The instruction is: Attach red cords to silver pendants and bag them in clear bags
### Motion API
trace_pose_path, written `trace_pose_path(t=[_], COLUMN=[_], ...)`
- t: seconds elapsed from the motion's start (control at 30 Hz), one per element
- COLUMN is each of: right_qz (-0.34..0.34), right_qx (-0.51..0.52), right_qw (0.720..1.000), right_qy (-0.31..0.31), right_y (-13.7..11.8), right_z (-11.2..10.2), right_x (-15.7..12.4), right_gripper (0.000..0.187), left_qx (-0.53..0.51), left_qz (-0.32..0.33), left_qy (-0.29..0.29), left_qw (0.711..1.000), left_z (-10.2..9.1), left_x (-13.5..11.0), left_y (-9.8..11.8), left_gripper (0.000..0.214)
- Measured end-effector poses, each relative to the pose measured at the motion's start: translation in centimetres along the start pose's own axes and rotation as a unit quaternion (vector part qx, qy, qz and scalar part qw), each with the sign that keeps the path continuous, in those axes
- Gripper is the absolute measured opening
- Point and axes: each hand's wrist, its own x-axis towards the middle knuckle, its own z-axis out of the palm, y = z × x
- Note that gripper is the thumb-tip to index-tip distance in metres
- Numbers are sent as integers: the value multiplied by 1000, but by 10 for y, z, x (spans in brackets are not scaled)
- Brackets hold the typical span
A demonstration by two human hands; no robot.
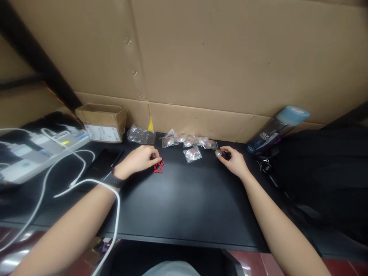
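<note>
My left hand [145, 158] is curled, with thumb and forefinger close together at the edge of a few small red cord loops [158, 171] on the black table. Whether a loop is between the fingertips is hidden. My right hand [232, 160] pinches a small round, shiny metal piece [218, 153] between thumb and fingers, at the table's surface. Between the hands lies a clear plastic packet [192, 154] with a red mark. Behind it, similar packets [188, 141] with shiny round pieces inside form a row.
Crumpled clear wrappers [140, 135] and a cardboard box [100, 119] stand back left. A power strip [43, 153] and white cable [118, 207] lie left, the cable crossing my forearm. A dark phone [105, 163] lies there. Right are a blue-capped bottle [270, 132] and a black bag [322, 180].
</note>
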Motion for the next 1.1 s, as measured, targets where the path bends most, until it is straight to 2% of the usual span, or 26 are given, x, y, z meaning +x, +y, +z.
trace_pose_path(t=[0.43,0.6,0.73,0.87,0.93,0.97,1.03,1.1], right_qz=[-2,5,-19,-50,-38,-18,41,78], right_qx=[-4,8,57,174,278,351,495,576], right_qw=[1000,1000,997,982,959,936,868,813], right_qy=[3,21,52,53,36,18,-8,-38], right_y=[3,0,-18,-55,-76,-86,-106,-121], right_z=[1,0,-8,-9,-5,-1,6,11], right_x=[-1,-1,-3,-11,-18,-22,-29,-36], right_gripper=[33,32,30,33,36,39,45,46], left_qx=[-8,-15,-93,-213,-257,-267,-264,-265], left_qz=[-13,-20,-23,-5,3,-3,4,30], left_qy=[-3,37,106,156,176,179,195,211], left_qw=[1000,999,990,964,950,947,944,940], left_z=[10,7,1,4,9,12,17,22], left_x=[3,2,0,-3,-4,-4,-5,-6], left_y=[0,7,24,50,65,72,85,95], left_gripper=[16,14,16,21,21,24,24,21])
